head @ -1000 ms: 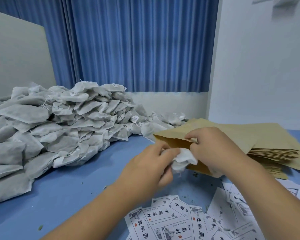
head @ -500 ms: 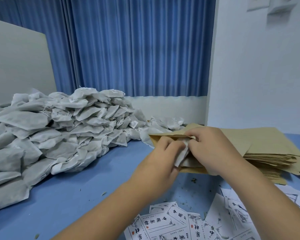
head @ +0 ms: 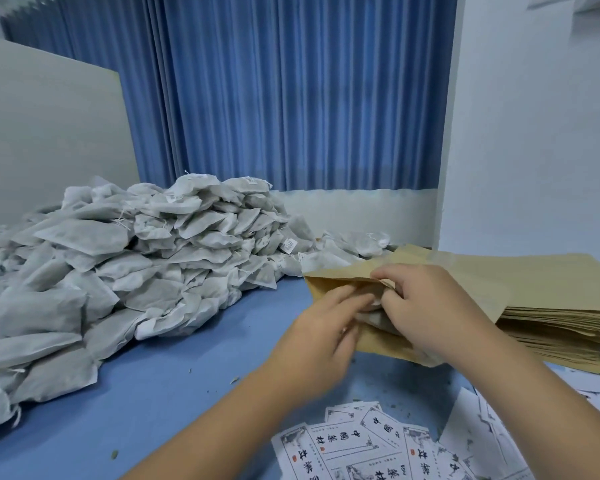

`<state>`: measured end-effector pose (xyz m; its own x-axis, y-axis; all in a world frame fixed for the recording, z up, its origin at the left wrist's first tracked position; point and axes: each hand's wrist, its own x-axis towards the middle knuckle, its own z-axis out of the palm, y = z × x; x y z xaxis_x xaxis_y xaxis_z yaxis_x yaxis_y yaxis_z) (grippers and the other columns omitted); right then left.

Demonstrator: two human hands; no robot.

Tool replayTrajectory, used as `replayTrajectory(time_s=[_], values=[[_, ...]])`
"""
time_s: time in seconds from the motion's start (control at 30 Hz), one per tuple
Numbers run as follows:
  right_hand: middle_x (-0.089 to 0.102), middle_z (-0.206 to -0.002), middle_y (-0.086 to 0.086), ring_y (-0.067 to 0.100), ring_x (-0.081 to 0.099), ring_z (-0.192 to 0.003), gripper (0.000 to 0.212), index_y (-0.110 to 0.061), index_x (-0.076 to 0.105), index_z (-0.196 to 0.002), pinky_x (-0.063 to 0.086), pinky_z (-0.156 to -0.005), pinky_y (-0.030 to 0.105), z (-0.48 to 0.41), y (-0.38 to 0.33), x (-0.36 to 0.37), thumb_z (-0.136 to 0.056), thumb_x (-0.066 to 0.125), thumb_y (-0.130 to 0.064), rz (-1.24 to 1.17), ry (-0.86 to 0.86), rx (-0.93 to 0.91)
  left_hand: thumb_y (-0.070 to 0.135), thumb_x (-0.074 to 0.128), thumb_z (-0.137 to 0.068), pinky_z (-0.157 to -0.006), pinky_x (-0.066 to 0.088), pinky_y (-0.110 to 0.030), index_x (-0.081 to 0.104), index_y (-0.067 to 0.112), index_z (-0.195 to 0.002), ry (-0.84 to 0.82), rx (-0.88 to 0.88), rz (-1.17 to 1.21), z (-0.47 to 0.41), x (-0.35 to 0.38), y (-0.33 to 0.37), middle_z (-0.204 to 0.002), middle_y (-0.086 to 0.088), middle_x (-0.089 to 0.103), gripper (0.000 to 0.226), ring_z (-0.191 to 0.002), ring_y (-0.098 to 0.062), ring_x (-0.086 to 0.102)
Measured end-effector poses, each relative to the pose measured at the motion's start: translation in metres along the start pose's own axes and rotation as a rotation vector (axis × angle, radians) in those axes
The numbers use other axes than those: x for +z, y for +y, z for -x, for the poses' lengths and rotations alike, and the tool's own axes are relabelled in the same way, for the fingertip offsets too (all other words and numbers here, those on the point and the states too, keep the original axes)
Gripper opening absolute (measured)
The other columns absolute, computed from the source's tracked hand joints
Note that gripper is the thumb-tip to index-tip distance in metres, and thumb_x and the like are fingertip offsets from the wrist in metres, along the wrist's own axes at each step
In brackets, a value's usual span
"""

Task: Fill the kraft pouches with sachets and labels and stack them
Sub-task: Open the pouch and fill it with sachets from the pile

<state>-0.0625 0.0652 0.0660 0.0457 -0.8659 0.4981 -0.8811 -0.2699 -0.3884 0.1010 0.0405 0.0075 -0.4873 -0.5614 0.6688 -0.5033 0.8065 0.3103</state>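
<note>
The right hand (head: 426,306) holds a brown pouch (head: 336,277) just above the blue surface (head: 160,386); its fingers (head: 395,271) are curled and pinch the top edge of the pouch, so the mouth gapes open to the left; the left hand (head: 321,337) reaches into that mouth; its fingers (head: 352,301) lie mostly straight and press on a grey-white sachet (head: 378,318), which is partly inside the pouch, with a little of it showing between the two hands; the fingertips are a bit blurry. The pouch leans on the pouch stack (head: 555,323), a thick heap of flat brown pouches on the right. A big sachet pile (head: 136,271) fills the left side of the surface and runs along the back up to the pouch. White labels (head: 354,445) with black writing lie scattered near the front edge, below the hands. Small green crumbs dot the surface. Behind it all hang a blue curtain (head: 291,98), a pale board (head: 49,133) on the left and a white wall (head: 534,133) on the right.
</note>
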Motion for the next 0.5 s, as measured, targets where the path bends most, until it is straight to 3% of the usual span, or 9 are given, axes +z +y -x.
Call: replayTrajectory(time_s=[0.1,0.17,0.27,0.37,0.5], values=[[0.064,-0.082,-0.005,0.019,0.058,-0.081,0.027,-0.021,0.064,-0.103,0.051,-0.073,0.035,0.002,0.0,0.004,-0.083,0.046,-0.015,0.055,-0.019,0.012,0.009,0.054,-0.088,-0.091,0.045,-0.019,0.067,0.015,-0.115,0.128,-0.026,-0.071,0.021,-0.015,-0.025,-0.122,0.004,0.059,0.031,-0.108,-0.007,0.056],[0.064,-0.082,-0.004,0.019,0.058,-0.08,0.027,-0.019,0.064,-0.102,0.052,-0.071,0.036,0.002,0.0,0.007,-0.083,0.045,-0.016,0.084,-0.03,0.012,0.006,0.059,-0.085,-0.086,0.048,-0.031,0.07,0.013,-0.107,0.188,-0.159,-0.225,0.029,-0.029,-0.051,-0.111,0.0,0.062,0.025,-0.102,-0.017,0.059],[0.063,-0.079,-0.006,0.019,0.058,-0.081,0.027,-0.021,0.064,-0.103,0.051,-0.071,0.035,0.003,0.001,0.012,-0.083,0.046,-0.016,0.109,-0.052,0.001,0.017,0.062,-0.085,-0.086,0.041,-0.038,0.066,0.016,-0.115,0.091,-0.451,-0.601,0.039,-0.051,-0.093,-0.114,-0.006,0.058,0.03,-0.105,-0.03,0.056],[0.059,-0.076,-0.011,0.017,0.056,-0.081,0.033,-0.031,0.064,-0.11,0.049,-0.068,0.031,0.003,0.001,0.014,-0.085,0.047,-0.018,0.108,-0.069,-0.016,0.043,0.054,-0.088,-0.089,0.035,-0.04,0.051,0.023,-0.121,-0.076,-0.769,-0.946,0.056,-0.068,-0.129,-0.122,-0.002,0.048,0.039,-0.113,-0.025,0.047],[0.055,-0.072,-0.014,0.015,0.056,-0.078,0.036,-0.034,0.064,-0.111,0.045,-0.061,0.027,0.002,0.002,0.017,-0.084,0.046,-0.018,0.126,-0.074,-0.031,0.043,0.056,-0.089,-0.083,0.04,-0.04,0.047,0.019,-0.121,0.006,-0.902,-1.035,0.065,-0.074,-0.152,-0.113,-0.004,0.048,0.041,-0.108,-0.026,0.048]])
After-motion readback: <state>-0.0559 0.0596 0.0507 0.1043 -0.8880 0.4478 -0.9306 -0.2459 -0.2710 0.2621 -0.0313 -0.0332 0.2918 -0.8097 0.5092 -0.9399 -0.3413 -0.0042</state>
